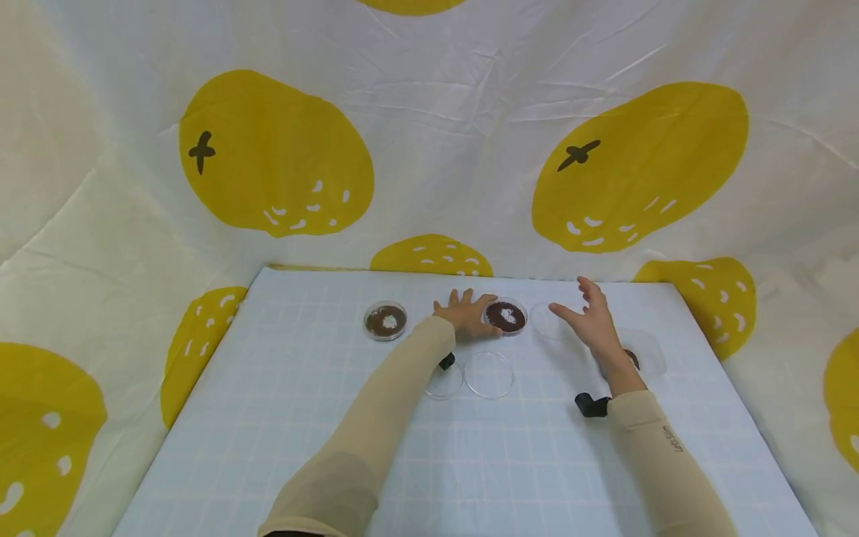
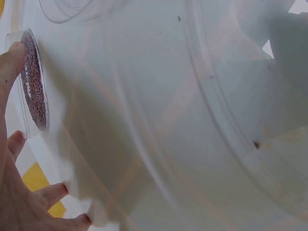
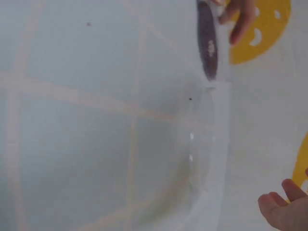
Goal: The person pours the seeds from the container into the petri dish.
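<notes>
In the head view, my left hand [image 1: 466,315] grips the left side of a petri dish [image 1: 526,322] of dark brown granules with a white patch, thumb and forefinger spread around its rim. The left wrist view shows the thumb on the near side of this dish and the other fingers spread apart. My right hand [image 1: 593,324] hovers to the right, fingers loosely bent and holding nothing. Just left of its thumb lies a clear empty dish [image 1: 545,338]. The right wrist view catches only some fingers of the right hand [image 3: 288,211] at the lower right.
Another petri dish [image 1: 384,338] with brown granules and a white patch stands left. Two clear round pieces, one [image 1: 490,397] beside the other [image 1: 443,398], lie nearer. A clear plastic container [image 1: 651,343] with something dark sits behind the right wrist. A patterned curtain [image 1: 456,186] hangs behind.
</notes>
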Demonstrator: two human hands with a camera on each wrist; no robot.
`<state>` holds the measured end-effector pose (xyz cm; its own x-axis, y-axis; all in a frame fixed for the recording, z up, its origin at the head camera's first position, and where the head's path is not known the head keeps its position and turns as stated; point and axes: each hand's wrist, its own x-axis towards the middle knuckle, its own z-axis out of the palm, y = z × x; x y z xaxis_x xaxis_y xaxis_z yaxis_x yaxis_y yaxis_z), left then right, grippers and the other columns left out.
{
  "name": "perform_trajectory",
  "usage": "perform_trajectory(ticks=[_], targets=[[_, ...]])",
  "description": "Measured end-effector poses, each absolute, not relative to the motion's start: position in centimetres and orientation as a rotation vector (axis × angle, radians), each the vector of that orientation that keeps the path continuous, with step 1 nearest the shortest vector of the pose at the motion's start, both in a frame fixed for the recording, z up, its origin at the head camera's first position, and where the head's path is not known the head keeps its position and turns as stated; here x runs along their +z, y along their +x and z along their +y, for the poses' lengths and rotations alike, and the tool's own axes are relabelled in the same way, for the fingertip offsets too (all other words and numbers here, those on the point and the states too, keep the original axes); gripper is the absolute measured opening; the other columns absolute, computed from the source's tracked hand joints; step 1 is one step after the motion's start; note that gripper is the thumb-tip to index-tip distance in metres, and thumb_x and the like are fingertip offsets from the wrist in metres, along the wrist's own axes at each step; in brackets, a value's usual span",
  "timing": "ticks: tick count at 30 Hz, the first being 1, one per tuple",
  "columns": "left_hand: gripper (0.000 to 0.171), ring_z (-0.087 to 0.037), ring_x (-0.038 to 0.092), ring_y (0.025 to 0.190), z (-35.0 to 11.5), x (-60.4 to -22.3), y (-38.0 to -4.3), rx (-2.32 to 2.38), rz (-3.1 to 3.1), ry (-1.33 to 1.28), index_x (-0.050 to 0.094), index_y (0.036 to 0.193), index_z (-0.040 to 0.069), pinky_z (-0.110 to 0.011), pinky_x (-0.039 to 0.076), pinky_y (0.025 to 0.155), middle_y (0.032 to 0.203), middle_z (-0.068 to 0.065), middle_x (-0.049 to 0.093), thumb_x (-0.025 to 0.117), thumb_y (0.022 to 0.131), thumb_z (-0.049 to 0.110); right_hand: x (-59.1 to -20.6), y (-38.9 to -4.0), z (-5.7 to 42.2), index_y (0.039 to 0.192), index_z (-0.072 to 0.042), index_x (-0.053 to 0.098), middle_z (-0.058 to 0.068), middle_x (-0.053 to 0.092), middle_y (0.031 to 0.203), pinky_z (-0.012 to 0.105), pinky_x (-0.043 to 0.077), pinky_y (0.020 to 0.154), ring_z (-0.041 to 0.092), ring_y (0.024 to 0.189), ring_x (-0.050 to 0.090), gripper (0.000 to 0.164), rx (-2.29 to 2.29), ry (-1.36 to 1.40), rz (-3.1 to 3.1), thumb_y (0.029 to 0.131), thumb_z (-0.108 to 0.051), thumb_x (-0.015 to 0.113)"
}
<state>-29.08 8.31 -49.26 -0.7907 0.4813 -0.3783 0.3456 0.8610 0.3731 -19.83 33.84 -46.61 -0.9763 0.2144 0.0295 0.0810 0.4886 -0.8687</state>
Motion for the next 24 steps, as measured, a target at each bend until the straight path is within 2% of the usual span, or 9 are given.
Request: perform_trajectory(ticks=[8, 16, 24], targets=[[0.088, -0.041, 0.001, 0.150, 8.5, -49.5, -29.4, 0.383, 2.563, 0.595, 0.020, 0.157, 0.048, -0.075, 0.008, 0.108, 0.167, -0.007, 0.008, 0.061, 0.083, 0.074, -49.2, -20.6, 33.4, 0.158, -0.001, 0.017, 0.031, 0.016, 0.157, 0.061, 0.021, 0.114, 0.047, 0.143, 0.020, 0.096, 1.414, -0.402, -2.667, 0.089, -0.030, 0.078], [0.088, -0.041, 0.003, 0.150, 8.5, -49.5, -29.5, 0.372, 2.567, 0.595, 0.020, 0.157, 0.048, -0.075, 0.009, 0.108, 0.167, -0.007, 0.010, 0.061, 0.083, 0.075, -50.6, -21.1, 33.5, 0.154, 0.009, 0.015, 0.040, 0.021, 0.150, 0.064, 0.023, 0.111, 0.056, 0.138, 0.021, 0.105, 1.196, -0.466, -2.882, 0.084, -0.035, 0.080], [0.089, -0.042, 0.003, 0.150, 8.4, -49.7, -29.5, 0.375, 2.569, 0.603, 0.020, 0.157, 0.048, -0.075, 0.009, 0.108, 0.167, -0.007, 0.010, 0.060, 0.082, 0.076, -51.5, -21.4, 33.3, 0.147, 0.019, 0.021, 0.044, 0.027, 0.143, 0.063, 0.025, 0.110, 0.059, 0.132, 0.025, 0.103, 1.030, -0.463, -2.975, 0.081, -0.034, 0.080]])
